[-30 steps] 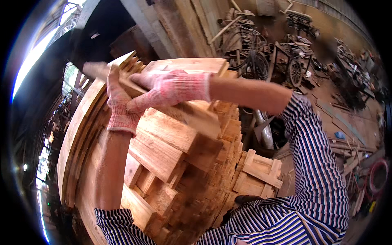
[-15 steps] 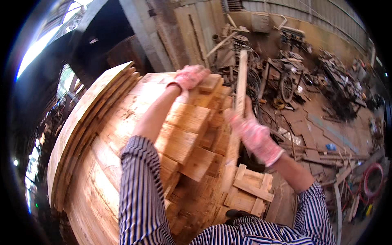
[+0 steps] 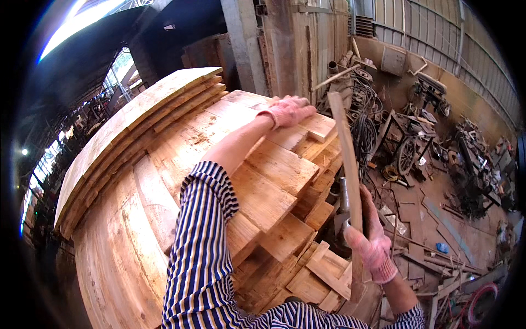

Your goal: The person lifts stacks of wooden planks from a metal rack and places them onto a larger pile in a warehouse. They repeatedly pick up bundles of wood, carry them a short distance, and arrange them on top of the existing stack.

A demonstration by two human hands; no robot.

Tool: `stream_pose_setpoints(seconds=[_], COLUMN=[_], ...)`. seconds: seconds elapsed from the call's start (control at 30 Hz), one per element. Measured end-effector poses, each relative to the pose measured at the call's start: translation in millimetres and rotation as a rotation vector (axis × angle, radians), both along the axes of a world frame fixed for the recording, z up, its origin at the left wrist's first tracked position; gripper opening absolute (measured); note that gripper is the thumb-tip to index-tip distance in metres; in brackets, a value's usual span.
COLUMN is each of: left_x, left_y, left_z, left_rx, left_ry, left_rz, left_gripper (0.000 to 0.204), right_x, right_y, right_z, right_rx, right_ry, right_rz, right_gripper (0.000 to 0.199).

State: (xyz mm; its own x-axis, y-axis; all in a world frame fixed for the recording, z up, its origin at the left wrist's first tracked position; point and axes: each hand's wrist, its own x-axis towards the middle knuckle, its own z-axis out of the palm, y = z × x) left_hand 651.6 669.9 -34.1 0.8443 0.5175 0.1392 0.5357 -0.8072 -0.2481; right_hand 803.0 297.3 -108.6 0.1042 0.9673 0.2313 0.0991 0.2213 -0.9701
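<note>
My right hand (image 3: 372, 247), in a pink-and-white work glove, is closed around a long wooden board (image 3: 350, 164) to the right of the stack. The board stands nearly upright with its narrow edge showing, thumb on one side and fingers on the other. My left hand (image 3: 289, 111), gloved alike, lies with its fingers stretched out across the far end of the stacked wooden planks (image 3: 268, 189). It rests near a short plank end (image 3: 319, 127) at the corner. The plank ends along the stack's right side are uneven.
Curved layered boards (image 3: 142, 112) rise along the stack's left side. Below the stack's right side is a wooden pallet-like frame (image 3: 323, 274). Cables (image 3: 366, 129), a spoked wheel (image 3: 406, 155) and scrap cover the floor at right. A concrete pillar (image 3: 245, 49) stands behind.
My view has shifted, and the stack sits farther right in it. My right hand has moved lower with the board, which has turned edge-on. The left hand stays on the stack's far end.
</note>
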Motion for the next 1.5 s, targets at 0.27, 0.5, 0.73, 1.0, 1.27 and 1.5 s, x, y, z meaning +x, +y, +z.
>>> stream_pose_setpoints(seconds=[0.27,0.5,0.73,1.0,1.27,1.5], left_x=[10,-43,-29,-342,-474,-495], left_y=[28,113,50,-72,-321,-535], left_z=[8,-18,9,108,164,132], left_rx=[-0.272,-0.249,0.475,-0.243,0.135,0.171], left_ry=[-0.154,-0.189,-0.462,-0.915,-0.477,-0.875], left_rz=[0.167,0.020,-0.049,0.282,0.692,1.037], left_gripper=[0.041,0.038,0.046,0.055,0.045,0.050], right_x=[35,42,34,7,-93,-114], right_y=[-41,-48,-21,18,62,42], right_z=[-50,-66,-50,47,74,76], right_rx=[-0.122,0.053,0.280,0.819,1.348,1.322], right_ry=[0.326,-0.061,-0.496,-0.901,-0.980,-0.863], right_rz=[-0.132,-0.191,-0.092,0.385,0.810,0.851], right_gripper=[0.108,0.108,0.088,0.066,0.053,0.050])
